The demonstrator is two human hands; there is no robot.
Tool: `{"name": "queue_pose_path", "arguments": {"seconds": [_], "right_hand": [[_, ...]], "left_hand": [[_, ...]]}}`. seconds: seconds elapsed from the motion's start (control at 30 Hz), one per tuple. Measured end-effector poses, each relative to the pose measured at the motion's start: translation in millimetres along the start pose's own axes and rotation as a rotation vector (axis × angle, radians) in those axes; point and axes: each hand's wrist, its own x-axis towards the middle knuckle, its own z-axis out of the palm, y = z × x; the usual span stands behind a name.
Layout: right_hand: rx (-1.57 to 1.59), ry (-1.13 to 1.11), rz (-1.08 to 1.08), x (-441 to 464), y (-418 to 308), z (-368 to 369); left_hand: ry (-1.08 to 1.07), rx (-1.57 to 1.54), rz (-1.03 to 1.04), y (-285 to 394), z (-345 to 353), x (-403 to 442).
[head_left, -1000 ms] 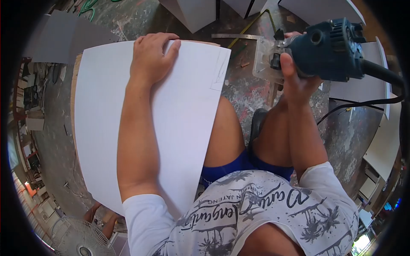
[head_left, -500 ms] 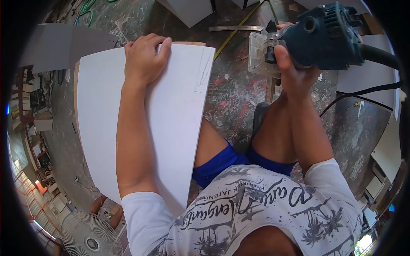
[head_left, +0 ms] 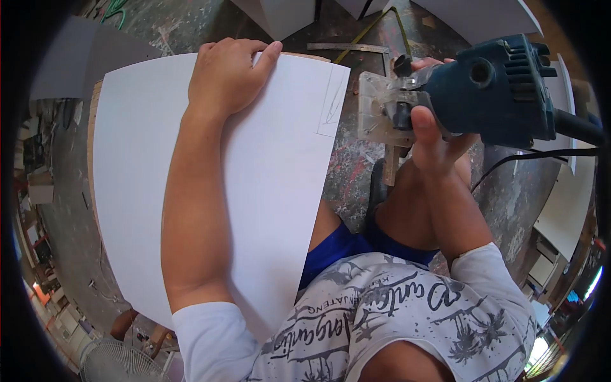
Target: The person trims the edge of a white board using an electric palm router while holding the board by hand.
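A white board with one curved side and pencil lines near its far right corner lies across my left side, close to my lap. Over its far edge my left hand is closed, thumb on top and fingertips hidden beyond the rim. My right hand grips a dark blue trim router around its lower body. The router is tipped on its side in the air, its clear plastic base facing the board's right edge without touching it. Part of my right hand's fingers is hidden behind the tool.
The router's black cable loops down by my right knee. On the stained floor lie a metal ruler and a yellow folding rule. White panels stand beyond. A fan is at lower left, beside another person's arm.
The router in my right hand has come lower and closer to the board. The board and my left hand look slightly shifted as the view moved; both grips stay the same.
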Motion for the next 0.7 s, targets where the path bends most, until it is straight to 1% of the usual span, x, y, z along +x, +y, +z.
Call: {"name": "queue_pose_path", "arguments": {"seconds": [0.03, 0.13, 0.23, 0.33, 0.43, 0.53, 0.63, 0.7], "right_hand": [[0.021, -0.007, -0.034, -1.9, -1.7, 1.6], [-0.078, -0.047, -0.017, -9.1, -6.9, 5.6], [-0.148, -0.087, -0.005, -11.1, -16.7, 13.4], [-0.215, -0.120, -0.009, -10.6, -24.3, 18.2], [-0.255, -0.125, 0.005, -14.3, -26.8, 23.3], [-0.286, -0.130, -0.015, -14.5, -22.0, 25.8], [-0.286, -0.136, -0.021, -14.0, -20.0, 28.5], [-0.280, -0.138, -0.007, -15.7, -20.2, 29.4]], "left_hand": [[-0.007, 0.003, -0.007, 1.0, 0.7, 0.4], [-0.047, -0.005, -0.031, 5.7, -2.5, 1.4], [-0.069, -0.002, -0.099, 9.9, -3.4, 0.2], [-0.010, 0.005, -0.101, 8.6, 2.3, -1.6], [0.103, 0.046, -0.072, 1.0, 17.7, -3.0], [0.018, 0.034, -0.112, 8.9, 5.6, -3.0], [0.030, 0.030, -0.070, 6.8, 6.0, -3.5], [0.130, -0.041, -0.023, 8.9, 6.6, -5.9]]}}
